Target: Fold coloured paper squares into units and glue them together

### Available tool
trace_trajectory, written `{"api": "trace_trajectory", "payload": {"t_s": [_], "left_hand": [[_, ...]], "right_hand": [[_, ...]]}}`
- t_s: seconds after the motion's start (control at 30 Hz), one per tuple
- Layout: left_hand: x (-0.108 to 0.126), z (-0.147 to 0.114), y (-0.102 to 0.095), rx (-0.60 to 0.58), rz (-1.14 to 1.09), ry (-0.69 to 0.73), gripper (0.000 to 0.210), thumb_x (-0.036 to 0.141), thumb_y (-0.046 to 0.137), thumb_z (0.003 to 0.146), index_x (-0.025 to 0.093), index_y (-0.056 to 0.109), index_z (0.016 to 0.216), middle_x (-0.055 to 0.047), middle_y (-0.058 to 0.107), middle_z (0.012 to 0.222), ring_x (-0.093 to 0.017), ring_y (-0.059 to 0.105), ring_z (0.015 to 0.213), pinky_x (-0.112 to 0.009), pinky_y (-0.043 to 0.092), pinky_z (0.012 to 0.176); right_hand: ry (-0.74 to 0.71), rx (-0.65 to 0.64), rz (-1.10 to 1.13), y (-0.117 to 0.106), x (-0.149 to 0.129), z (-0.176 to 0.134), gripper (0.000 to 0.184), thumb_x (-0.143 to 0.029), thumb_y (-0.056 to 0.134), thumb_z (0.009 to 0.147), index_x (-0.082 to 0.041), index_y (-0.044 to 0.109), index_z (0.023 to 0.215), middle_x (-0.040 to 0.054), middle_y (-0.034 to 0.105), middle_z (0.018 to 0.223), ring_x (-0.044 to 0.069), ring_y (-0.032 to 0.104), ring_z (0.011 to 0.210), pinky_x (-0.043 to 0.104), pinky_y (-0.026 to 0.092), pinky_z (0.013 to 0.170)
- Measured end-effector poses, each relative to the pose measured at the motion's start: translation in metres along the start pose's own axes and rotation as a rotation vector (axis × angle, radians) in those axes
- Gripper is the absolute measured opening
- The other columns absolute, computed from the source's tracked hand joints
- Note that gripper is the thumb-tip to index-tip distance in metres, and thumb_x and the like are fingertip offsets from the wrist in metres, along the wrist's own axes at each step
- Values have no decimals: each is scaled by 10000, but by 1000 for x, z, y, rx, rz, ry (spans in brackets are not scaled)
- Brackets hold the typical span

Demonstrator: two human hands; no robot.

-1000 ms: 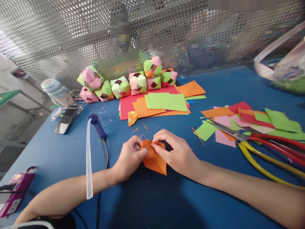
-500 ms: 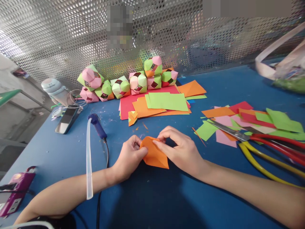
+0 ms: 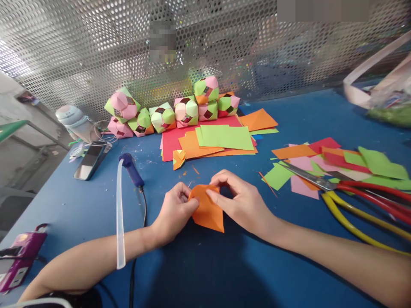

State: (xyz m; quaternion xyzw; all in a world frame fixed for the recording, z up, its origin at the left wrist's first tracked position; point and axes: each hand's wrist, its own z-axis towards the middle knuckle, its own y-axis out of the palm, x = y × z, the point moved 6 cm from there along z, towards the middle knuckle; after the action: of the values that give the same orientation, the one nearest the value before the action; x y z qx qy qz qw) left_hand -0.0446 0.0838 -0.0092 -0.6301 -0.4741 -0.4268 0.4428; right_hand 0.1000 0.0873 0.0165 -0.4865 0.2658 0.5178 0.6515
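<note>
The left hand [image 3: 173,209] and right hand [image 3: 240,205] are pinching an orange sheet [image 3: 208,210] between them. From it, stacked sheets [image 3: 224,137] are lying at twelve o'clock; a glue gun [image 3: 132,171] is resting at ten, its stick [image 3: 119,218] overlapping the left forearm [image 3: 90,254]; scissors [image 3: 326,183] are lying across paper scraps [image 3: 304,188] at three.

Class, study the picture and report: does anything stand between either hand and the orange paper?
Nothing visible does: the left hand and the right hand both grip the orange paper directly. The translucent stick overlaps the left forearm in the view, away from the paper.
</note>
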Motion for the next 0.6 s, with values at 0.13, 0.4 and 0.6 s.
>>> {"api": "trace_trajectory", "payload": {"t_s": [0.13,0.4,0.6], "left_hand": [[0,0,1,-30,-36,3,172,207,572,697,180,404,668,61,441,581,-69,404,522,-193,289,485],[1,0,2,-67,-83,8,147,183,558,714,178,413,698,66,445,601,-69,414,544,-193,307,504],[2,1,3,-62,-59,6,186,210,578,712,180,396,688,71,432,581,-65,398,526,-193,302,505]], "right_hand": [[-263,-30,-42,0,-16,-3,172,-71,442,811,-218,530,787,20,516,799,145,545,750,292,475,669],[-396,-123,-20,2,-21,-7,175,-106,458,810,-191,564,920,71,531,909,176,551,831,339,496,702],[-76,-138,169,-2,-10,0,192,-241,414,906,-208,577,811,37,574,857,158,562,837,301,465,753]]}}
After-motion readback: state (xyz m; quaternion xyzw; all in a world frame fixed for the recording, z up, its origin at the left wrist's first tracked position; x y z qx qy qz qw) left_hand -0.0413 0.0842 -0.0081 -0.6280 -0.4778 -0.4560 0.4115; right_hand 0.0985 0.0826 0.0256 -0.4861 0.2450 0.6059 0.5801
